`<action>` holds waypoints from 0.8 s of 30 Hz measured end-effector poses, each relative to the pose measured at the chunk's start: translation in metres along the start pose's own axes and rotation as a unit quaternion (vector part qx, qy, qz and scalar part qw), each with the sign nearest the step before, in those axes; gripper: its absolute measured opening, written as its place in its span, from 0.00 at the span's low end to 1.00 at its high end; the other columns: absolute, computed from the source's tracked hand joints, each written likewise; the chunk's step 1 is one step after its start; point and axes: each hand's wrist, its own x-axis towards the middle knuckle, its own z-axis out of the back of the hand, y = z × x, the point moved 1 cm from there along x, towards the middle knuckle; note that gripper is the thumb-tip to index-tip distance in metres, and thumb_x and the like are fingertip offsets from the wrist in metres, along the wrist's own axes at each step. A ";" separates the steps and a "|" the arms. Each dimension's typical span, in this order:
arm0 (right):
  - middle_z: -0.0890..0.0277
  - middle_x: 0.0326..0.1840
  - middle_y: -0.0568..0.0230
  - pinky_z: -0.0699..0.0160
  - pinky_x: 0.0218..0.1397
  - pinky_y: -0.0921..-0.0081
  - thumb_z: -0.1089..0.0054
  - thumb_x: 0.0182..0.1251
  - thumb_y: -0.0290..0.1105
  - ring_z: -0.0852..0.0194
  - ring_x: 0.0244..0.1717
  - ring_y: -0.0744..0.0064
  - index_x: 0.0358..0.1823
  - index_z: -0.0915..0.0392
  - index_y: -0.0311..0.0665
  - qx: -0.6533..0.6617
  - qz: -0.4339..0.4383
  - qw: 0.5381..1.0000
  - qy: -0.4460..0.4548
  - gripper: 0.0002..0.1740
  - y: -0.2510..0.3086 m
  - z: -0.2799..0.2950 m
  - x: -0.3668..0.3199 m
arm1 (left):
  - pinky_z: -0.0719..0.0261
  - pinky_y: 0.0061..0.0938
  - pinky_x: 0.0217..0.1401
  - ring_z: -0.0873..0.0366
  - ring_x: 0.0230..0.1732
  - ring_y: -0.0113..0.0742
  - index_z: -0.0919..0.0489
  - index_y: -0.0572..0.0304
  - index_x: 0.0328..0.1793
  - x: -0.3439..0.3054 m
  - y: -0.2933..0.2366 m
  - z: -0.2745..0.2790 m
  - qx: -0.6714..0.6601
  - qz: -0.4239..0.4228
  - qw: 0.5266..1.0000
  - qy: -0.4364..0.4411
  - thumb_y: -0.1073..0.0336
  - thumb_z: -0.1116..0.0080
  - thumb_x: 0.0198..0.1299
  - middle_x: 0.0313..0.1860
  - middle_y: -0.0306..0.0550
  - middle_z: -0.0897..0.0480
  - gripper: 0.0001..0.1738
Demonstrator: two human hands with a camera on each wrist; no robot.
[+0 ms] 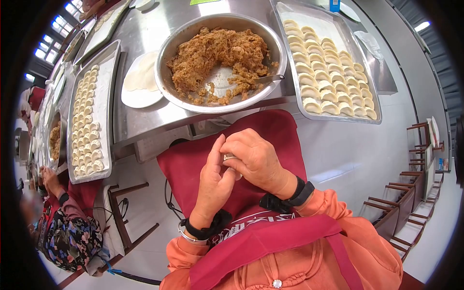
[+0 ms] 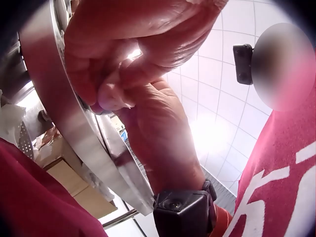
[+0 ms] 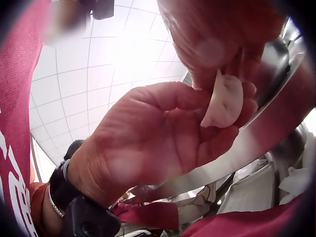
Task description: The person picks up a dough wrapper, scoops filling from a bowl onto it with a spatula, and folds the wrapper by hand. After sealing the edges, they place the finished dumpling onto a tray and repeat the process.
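Just below the bowl, both hands meet around a white half-moon dumpling (image 3: 224, 101). It lies on the curled fingers of my left hand (image 1: 215, 176), with the thumb beside it. My right hand (image 1: 258, 162) pinches the dumpling's edge from above. In the head view the fingers hide most of the dumpling. The left wrist view shows one pale end of it poking out between the hands.
A big metal bowl (image 1: 162, 79) of brown filling, with a spoon (image 1: 270, 78), stands ahead. Wrappers (image 1: 142, 72) lie left of it. Trays of dumplings flank it, one at right (image 1: 309, 117), one at left (image 1: 116, 63). Another person (image 1: 72, 232) works at far left.
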 end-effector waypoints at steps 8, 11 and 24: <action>0.27 0.32 0.65 0.28 0.34 0.69 0.33 0.41 0.26 0.30 0.34 0.60 0.27 0.27 0.40 0.005 0.015 1.000 0.026 0.11 -0.003 0.002 -0.003 | 0.24 0.20 0.45 0.26 0.46 0.28 0.49 0.62 0.73 -0.001 -0.004 -0.001 -0.077 0.041 0.996 0.007 0.84 0.59 0.55 0.51 0.47 0.25 0.37; 0.27 0.31 0.65 0.28 0.34 0.68 0.33 0.41 0.26 0.30 0.34 0.61 0.27 0.26 0.39 0.029 0.001 0.999 0.018 0.11 -0.002 0.003 -0.002 | 0.24 0.20 0.45 0.26 0.47 0.28 0.49 0.61 0.73 0.000 -0.003 0.000 -0.065 0.037 0.997 0.016 0.84 0.58 0.55 0.52 0.47 0.26 0.37; 0.26 0.32 0.68 0.29 0.39 0.66 0.34 0.42 0.27 0.30 0.35 0.62 0.25 0.25 0.41 0.048 0.019 0.998 0.038 0.08 -0.001 0.002 -0.002 | 0.24 0.20 0.46 0.27 0.51 0.29 0.47 0.62 0.72 0.001 -0.006 -0.003 -0.080 0.031 0.996 0.003 0.84 0.56 0.55 0.57 0.48 0.30 0.36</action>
